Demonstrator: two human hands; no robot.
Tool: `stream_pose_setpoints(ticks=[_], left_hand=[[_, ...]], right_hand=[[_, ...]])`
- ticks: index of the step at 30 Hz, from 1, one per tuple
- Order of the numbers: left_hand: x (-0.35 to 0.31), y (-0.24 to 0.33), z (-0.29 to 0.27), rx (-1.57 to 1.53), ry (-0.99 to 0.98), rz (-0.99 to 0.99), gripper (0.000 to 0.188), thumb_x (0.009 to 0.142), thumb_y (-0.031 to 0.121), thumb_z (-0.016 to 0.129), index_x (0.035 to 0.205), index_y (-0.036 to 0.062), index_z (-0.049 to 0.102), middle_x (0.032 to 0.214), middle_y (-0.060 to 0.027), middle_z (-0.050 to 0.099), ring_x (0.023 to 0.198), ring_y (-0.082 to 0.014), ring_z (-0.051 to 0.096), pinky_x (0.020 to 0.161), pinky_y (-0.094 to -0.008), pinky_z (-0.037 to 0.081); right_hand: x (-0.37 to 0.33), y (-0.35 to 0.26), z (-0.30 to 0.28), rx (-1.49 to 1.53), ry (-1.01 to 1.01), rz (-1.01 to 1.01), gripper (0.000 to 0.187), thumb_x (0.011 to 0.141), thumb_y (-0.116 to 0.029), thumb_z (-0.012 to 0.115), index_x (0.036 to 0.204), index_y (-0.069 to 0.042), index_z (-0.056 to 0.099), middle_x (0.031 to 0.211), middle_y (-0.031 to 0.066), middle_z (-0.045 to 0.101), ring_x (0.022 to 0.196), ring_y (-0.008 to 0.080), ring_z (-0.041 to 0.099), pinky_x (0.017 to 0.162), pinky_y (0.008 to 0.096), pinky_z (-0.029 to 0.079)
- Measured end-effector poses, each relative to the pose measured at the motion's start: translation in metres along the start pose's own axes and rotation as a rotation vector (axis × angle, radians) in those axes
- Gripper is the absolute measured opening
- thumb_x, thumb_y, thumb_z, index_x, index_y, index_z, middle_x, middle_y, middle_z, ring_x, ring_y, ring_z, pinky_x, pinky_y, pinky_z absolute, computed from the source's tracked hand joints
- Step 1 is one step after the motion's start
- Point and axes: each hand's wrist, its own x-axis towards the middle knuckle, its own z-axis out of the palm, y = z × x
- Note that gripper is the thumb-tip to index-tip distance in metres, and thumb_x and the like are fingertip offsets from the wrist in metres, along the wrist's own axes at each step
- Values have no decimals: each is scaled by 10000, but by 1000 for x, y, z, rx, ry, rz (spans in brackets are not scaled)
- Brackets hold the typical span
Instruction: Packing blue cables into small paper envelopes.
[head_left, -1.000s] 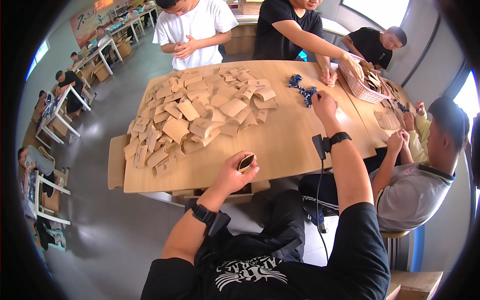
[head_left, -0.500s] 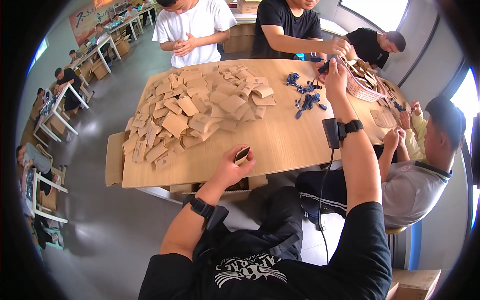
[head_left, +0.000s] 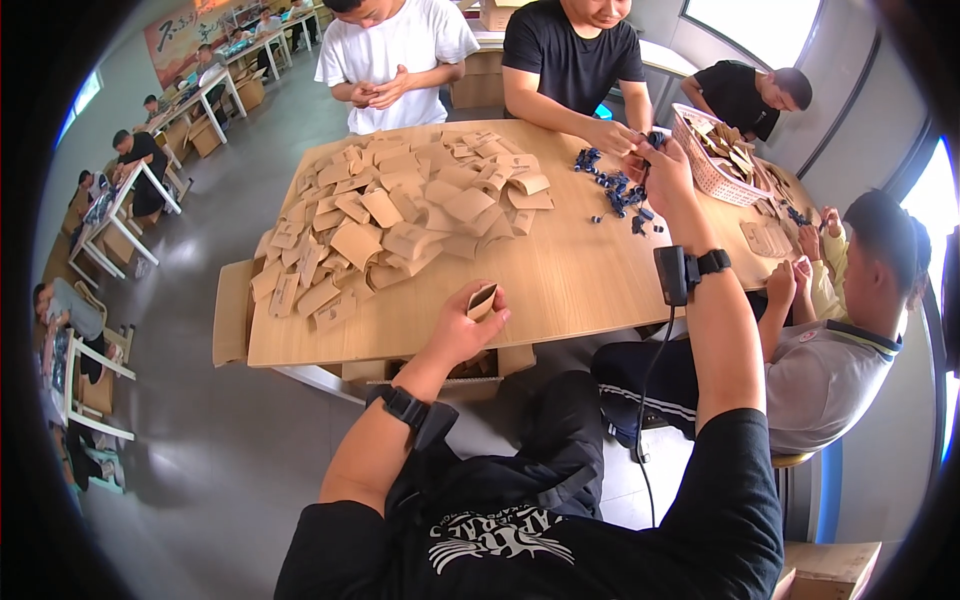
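Observation:
In my left hand (head_left: 462,328), just above the table's near edge, is a small brown cardboard pillow box (head_left: 482,302) with its open end facing up. My right hand (head_left: 670,172) reaches to the far right side of the table, its fingers closed on a small dark blue corded piece (head_left: 655,140). A co-worker's hand (head_left: 612,137) is right beside those fingertips; whether it touches the same piece I cannot tell. Under and left of my right hand lies a loose cluster of dark blue corded pieces (head_left: 622,192). Brown pillow boxes (head_left: 385,208) form a wide heap at the left.
A pink basket (head_left: 708,172) full of brown cardboard pieces stands at the right. Below the table's near edge (head_left: 400,352) is an open carton (head_left: 465,390). Co-workers sit or stand at the far and right sides. A black cable (head_left: 645,440) hangs from my right wrist.
My right hand has come down slightly toward me and left. The co-worker's hand moved from above the basket to beside my fingers. My left hand still holds the pillow box.

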Motion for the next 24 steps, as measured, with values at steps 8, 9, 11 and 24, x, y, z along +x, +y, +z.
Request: stream_pose_setpoints(ticks=[8,9,11,24], left_hand=[[7,10,9,74,7,-7,235,845,66,700,1044,25,582,914,0,625,842,-83,573,772,-258,486],[11,13,12,123,16,34,250,844,69,702,1060,23,585,927,-8,633,851,-86,582,777,-261,489],[16,18,20,174,25,68,265,842,72,703,1076,21,588,941,-15,641,861,-88,590,782,-264,492],[-8,87,63,-179,154,122,292,893,87,707,1137,23,558,952,-21,622,809,-80,617,749,-253,512]], right_hand=[[-18,-5,8,-577,-267,-401,246,1011,-179,518,1220,-74,442,857,42,662,521,118,616,418,235,480],[-24,-10,14,-600,-248,-324,248,1006,-187,530,1215,-80,450,826,45,647,523,115,617,412,241,476],[-31,-7,23,-637,-146,-265,230,992,-206,559,1147,-50,489,730,40,601,495,96,584,405,242,450],[-217,9,84,-319,-68,-204,148,883,-8,678,984,44,583,827,59,657,730,88,624,637,230,514]])
